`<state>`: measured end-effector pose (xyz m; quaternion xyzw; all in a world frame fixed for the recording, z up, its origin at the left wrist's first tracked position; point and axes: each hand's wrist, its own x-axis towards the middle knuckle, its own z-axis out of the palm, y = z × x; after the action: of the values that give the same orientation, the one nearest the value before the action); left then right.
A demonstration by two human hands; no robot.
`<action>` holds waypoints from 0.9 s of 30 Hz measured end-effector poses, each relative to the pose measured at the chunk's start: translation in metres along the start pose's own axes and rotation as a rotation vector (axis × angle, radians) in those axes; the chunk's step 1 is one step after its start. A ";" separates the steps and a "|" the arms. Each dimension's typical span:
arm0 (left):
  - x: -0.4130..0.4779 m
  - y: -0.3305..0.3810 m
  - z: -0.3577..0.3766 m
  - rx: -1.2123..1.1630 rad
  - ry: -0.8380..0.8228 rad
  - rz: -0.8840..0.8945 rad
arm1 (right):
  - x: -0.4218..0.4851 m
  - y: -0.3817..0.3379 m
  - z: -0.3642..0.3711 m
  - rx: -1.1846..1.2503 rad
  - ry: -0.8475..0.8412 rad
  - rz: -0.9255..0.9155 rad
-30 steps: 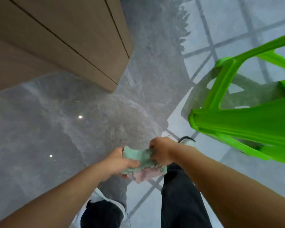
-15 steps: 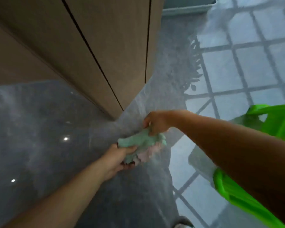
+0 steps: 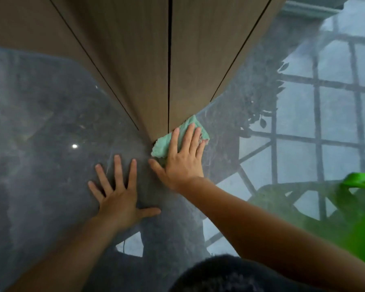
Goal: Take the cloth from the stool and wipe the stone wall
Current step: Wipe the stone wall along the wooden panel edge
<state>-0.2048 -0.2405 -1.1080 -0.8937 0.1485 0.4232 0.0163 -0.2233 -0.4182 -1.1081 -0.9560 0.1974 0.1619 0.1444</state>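
A mint-green cloth lies flat against the glossy grey stone wall, just below the wooden panels. My right hand presses on the cloth with its fingers spread, covering its lower right part. My left hand rests flat on the bare stone beside it, fingers apart, holding nothing. The bright green plastic stool shows at the right edge, partly cut off.
Brown wooden panels with dark vertical seams rise above the stone. The polished stone mirrors a gridded window, a plant and two ceiling lights. A dark blurred shape sits at the bottom edge.
Both hands held the cloth in the air before. The left hand has let go and lies on the stone; the right hand has pushed the cloth up against the wall.
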 end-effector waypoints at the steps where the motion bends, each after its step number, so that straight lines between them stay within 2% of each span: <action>1: -0.001 0.000 -0.001 0.024 -0.014 0.000 | -0.005 0.004 0.002 -0.028 0.001 -0.038; 6: -0.004 0.003 -0.011 0.054 -0.056 0.015 | 0.011 0.080 -0.025 -0.237 -0.076 -0.348; 7: -0.004 0.003 -0.014 0.059 -0.079 0.008 | 0.024 0.097 -0.037 -0.269 -0.072 -0.318; 10: -0.005 0.001 -0.016 0.055 -0.110 -0.028 | 0.071 0.159 -0.071 -0.157 -0.001 0.063; 12: -0.005 0.002 -0.014 0.065 -0.110 -0.037 | 0.095 0.188 -0.091 -0.093 -0.023 0.264; 15: -0.005 0.004 -0.012 0.066 -0.081 -0.030 | 0.093 0.157 -0.087 -0.041 0.009 0.351; 16: -0.006 0.005 -0.012 0.052 -0.075 -0.028 | 0.079 0.130 -0.073 -0.049 0.016 0.292; 18: -0.006 0.003 -0.010 0.039 -0.061 -0.021 | 0.031 0.065 -0.032 -0.050 0.013 0.032; 21: -0.009 0.002 -0.009 0.013 -0.035 0.001 | -0.037 -0.004 0.013 -0.053 -0.082 -0.309; 23: -0.009 0.001 -0.008 0.026 -0.016 0.004 | -0.034 0.013 0.010 -0.083 -0.107 -0.467; 25: -0.006 0.001 -0.007 0.028 0.000 0.021 | -0.013 0.062 -0.010 -0.123 -0.051 -0.592; 27: -0.004 -0.001 -0.004 -0.003 0.012 0.031 | 0.015 0.125 -0.035 -0.076 0.050 -0.471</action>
<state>-0.2044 -0.2394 -1.1026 -0.8938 0.1619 0.4182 0.0076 -0.2540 -0.5448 -1.1084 -0.9842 -0.0338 0.1072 0.1369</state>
